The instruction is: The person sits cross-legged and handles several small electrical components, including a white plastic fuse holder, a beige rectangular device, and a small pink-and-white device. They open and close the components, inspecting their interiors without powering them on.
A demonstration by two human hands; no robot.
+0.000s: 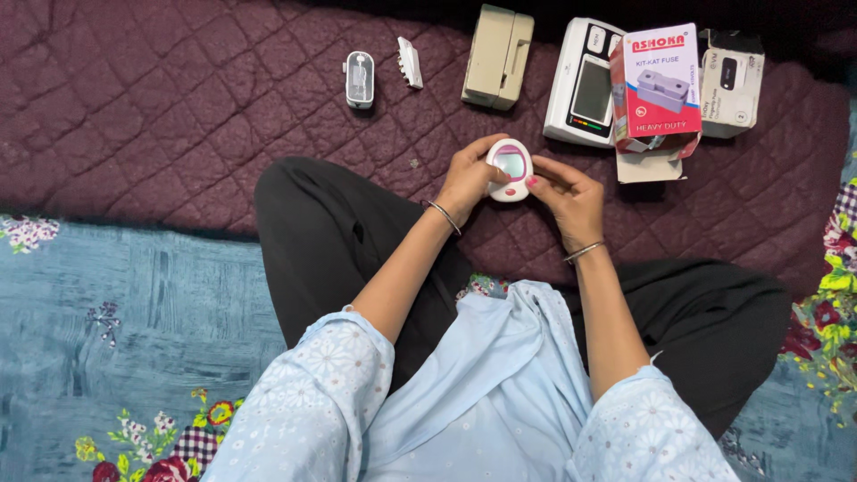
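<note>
while both hands' fingers grip an oval meter [510, 169], a red carton [659, 85] holds a pale part.

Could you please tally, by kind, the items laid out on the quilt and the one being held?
Small electronic devices: 3 – oval meter held in left hand and right hand, finger clip device, white monitor
Cardboard boxes: 2 – red box, white box
Beige block part: 1
Small white part: 1
Total: 7
</note>
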